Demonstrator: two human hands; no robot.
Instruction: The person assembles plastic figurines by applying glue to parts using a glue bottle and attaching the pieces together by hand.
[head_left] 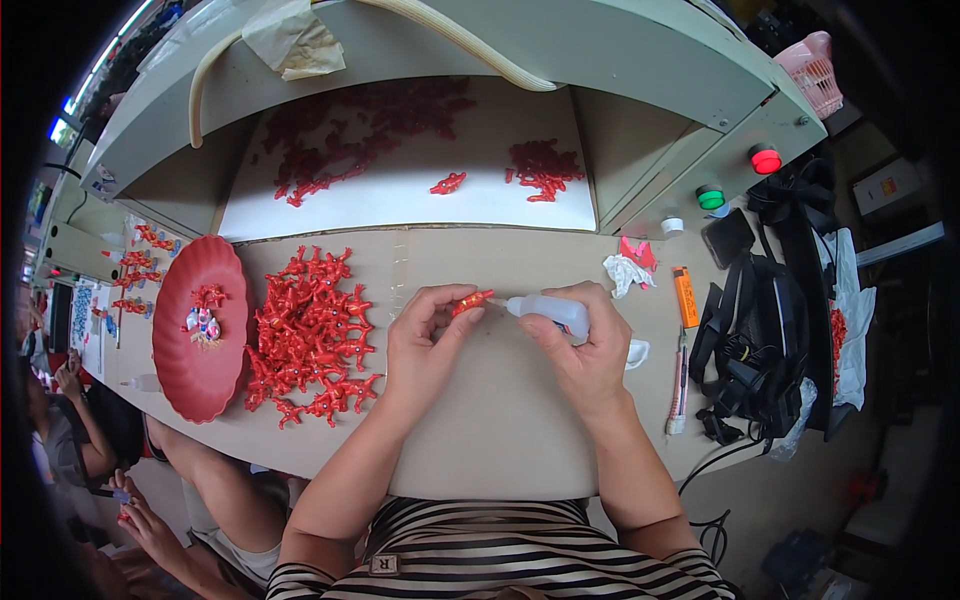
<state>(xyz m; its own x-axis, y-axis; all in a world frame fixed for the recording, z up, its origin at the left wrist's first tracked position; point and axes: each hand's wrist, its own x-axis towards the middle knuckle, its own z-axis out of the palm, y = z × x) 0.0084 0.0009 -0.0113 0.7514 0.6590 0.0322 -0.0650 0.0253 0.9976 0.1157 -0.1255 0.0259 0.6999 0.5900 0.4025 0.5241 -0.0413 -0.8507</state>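
Observation:
Between the thumb and fingers of my left hand (425, 335) is a small red toy figure part (470, 302) with some gold colour on it. My right hand (590, 345) is wrapped round a white squeeze bottle (552, 315), tilted so its thin nozzle points left at the red part. The nozzle tip is at or very near the part; whether they touch I cannot tell. Left of my left hand lies a heap of red toy figures (310, 335) on the table.
A red scalloped tray (168, 340) with a few pieces stands at the left. Red parts (545, 170) lie on the white board inside the booth. At right are an orange box (685, 297), a pen-like tool (680, 385), a black bag (755, 330) and crumpled tissue (627, 275). People sit at left.

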